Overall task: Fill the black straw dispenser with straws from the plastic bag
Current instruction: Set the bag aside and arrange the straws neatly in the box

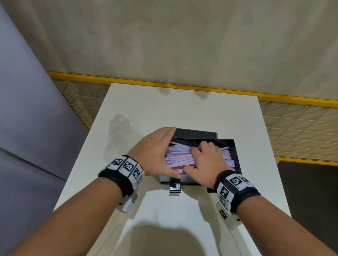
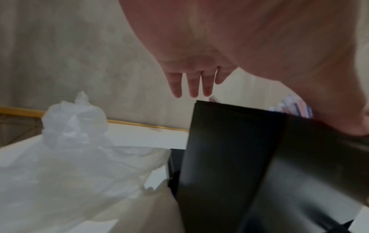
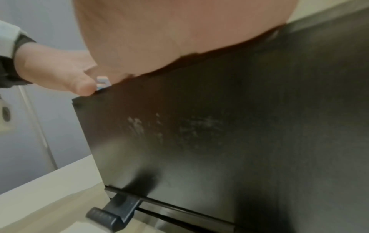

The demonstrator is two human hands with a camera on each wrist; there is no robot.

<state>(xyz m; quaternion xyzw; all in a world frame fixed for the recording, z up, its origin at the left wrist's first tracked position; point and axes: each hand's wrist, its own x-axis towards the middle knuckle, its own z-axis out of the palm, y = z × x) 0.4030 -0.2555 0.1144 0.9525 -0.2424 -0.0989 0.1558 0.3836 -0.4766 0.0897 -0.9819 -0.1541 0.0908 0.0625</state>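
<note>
Only the head view showed both hands on the straws [image 1: 179,156]: left grip [image 1: 155,151] spread flat, right grip [image 1: 206,161] curled into them.

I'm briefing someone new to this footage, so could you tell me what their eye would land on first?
Most striking is the mass of pink, blue and white straws filling the open black dispenser at the middle of the white table. Both hands are on it: the left hand flat along its left edge, the right hand with fingers curled on the straws. A crumpled clear plastic bag lies just left.
</note>
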